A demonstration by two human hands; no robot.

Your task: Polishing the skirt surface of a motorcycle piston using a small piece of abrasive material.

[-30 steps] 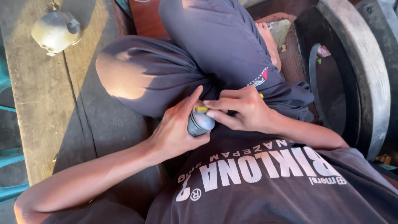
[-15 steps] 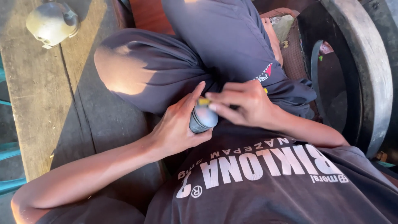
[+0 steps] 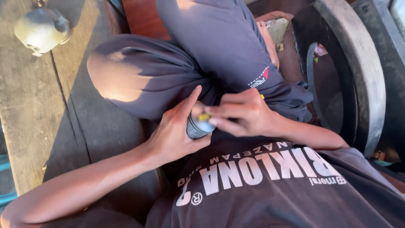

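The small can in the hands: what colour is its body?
Dark grey can, with a small yellow part at its top; seen in the head view.

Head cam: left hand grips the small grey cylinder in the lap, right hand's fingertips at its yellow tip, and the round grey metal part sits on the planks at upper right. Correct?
Not quite. The head view shows the round grey metal part at upper left, not upper right. The rest holds: left hand grips the grey cylinder, right hand at its yellow tip.

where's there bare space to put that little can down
Bare wooden bench left of the raised knee, below the round metal part. Crowded in the lap, where left hand and right hand grip the can.
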